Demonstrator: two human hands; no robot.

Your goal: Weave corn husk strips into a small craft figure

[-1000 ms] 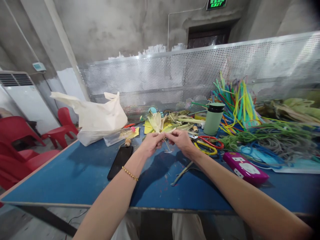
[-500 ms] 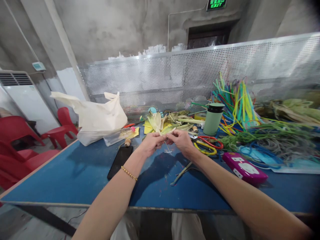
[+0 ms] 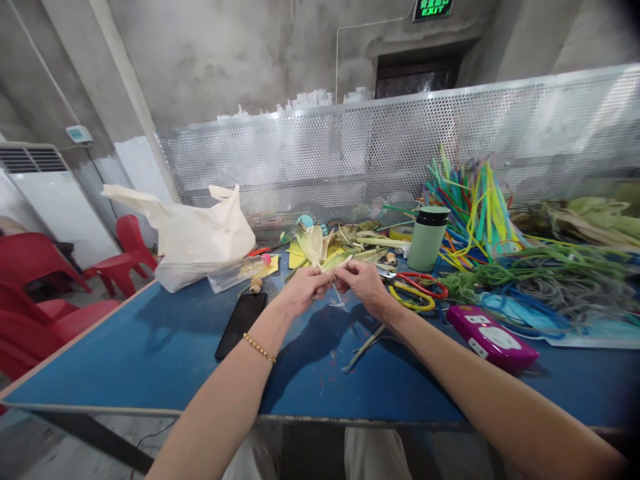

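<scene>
Left hand (image 3: 304, 291), right hand (image 3: 364, 283) — fingertips pinching a pale leafy piece (image 3: 312, 245); step, seemingly: base-work; next move calls for steadiness.

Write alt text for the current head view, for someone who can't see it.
A person's left hand and right hand, close together over a blue table, pinch pale leaf-like material. A black phone lies to the left; red and yellow scissor handles, a green tumbler and a purple case are to the right.

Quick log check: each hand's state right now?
Left hand: closed, pinching the base of the pale husk.
Right hand: closed in a pinch close beside it; exactly what it grips cannot be told.
</scene>
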